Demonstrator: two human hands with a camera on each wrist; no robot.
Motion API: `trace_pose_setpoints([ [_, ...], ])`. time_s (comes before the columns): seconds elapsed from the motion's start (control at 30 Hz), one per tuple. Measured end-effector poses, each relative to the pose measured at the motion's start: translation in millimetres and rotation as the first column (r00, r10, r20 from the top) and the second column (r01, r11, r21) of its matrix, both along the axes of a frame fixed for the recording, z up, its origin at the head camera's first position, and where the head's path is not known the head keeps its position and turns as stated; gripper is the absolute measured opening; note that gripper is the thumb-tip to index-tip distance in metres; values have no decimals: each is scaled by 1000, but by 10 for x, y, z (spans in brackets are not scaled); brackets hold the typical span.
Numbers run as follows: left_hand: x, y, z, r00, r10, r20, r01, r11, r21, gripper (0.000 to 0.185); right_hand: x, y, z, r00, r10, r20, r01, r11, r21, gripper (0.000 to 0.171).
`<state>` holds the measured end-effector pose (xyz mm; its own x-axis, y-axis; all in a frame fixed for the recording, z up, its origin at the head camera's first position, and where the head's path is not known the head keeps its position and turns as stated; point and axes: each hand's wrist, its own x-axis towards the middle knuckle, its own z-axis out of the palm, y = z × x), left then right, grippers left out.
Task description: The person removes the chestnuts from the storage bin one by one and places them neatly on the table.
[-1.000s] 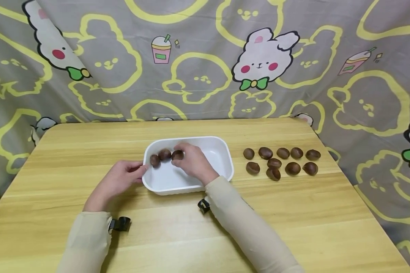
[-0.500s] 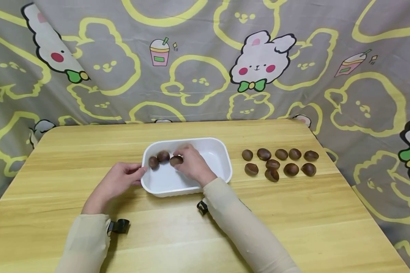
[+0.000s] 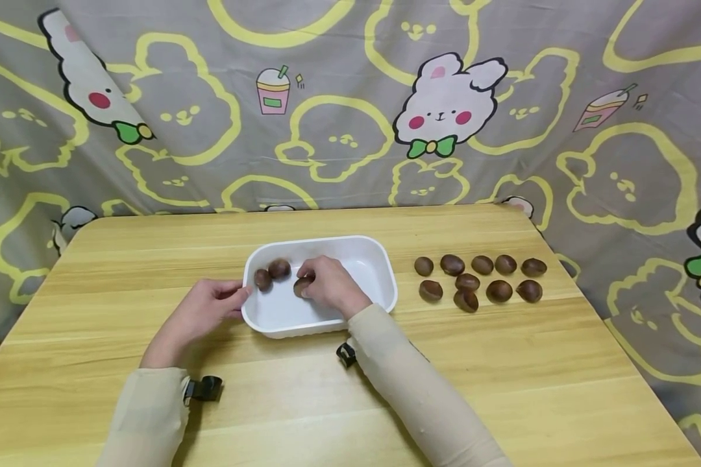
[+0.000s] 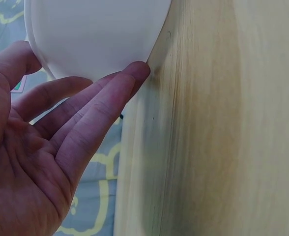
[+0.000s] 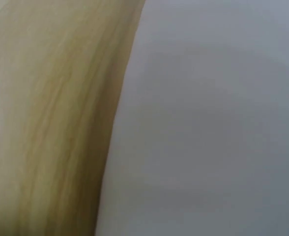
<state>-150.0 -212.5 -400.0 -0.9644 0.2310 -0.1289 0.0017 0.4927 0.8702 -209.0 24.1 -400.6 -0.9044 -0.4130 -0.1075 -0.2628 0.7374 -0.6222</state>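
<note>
A white plastic tray (image 3: 277, 312) stands on the table, with two brown chestnuts (image 3: 279, 268) together in its back left corner. My right hand (image 3: 334, 285) reaches into it and pinches another chestnut (image 3: 302, 287) low over the tray's floor; the fingers partly cover this nut. At the tray's left end, my left hand (image 3: 206, 307) grips the wall, thumb at the rim and fingers against the outside. The left wrist view shows the same hand (image 4: 51, 132) with its fingertips on the white wall (image 4: 100, 39). Only the tray's outer side (image 5: 198, 123) and tabletop appear in the right wrist view.
Right of the tray, several chestnuts (image 3: 499, 291) lie in two loose rows on the wooden table (image 3: 292, 402). A patterned grey curtain (image 3: 339, 155) hangs behind the table's back edge. Black straps (image 3: 204, 388) sit at both wrists.
My right hand has drawn its chestnut slightly toward me and away from the two in the corner, lower in the tray. My left hand keeps its grip on the tray's left end.
</note>
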Motion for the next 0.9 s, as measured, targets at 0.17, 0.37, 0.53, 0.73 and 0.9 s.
trace_pose_setpoints([
  [0.17, -4, -2, -8, 1000, 7, -1, -7, 1000, -13, 46, 16, 24, 25, 1000, -23, 12, 23, 1000, 3, 27],
  [0.37, -5, 3, 1, 1000, 9, -10, -9, 1000, -25, 48, 54, 108, 123, 999, -32, 25, 33, 998, -47, 24],
  [0.53, 6, 8, 15, 1000, 13, -27, -14, 998, -58, 45, 109, 249, 247, 1000, -13, -28, 10, 997, -78, 24],
  [0.73, 13, 18, 44, 998, 1, -60, -10, 988, -155, 43, 244, 521, 413, 999, -15, -52, 8, 990, -143, 24],
  [0.9, 15, 33, 47, 998, 8, -63, -18, 986, -165, 42, 372, 840, 499, 998, -58, -21, 52, 976, -212, 28],
])
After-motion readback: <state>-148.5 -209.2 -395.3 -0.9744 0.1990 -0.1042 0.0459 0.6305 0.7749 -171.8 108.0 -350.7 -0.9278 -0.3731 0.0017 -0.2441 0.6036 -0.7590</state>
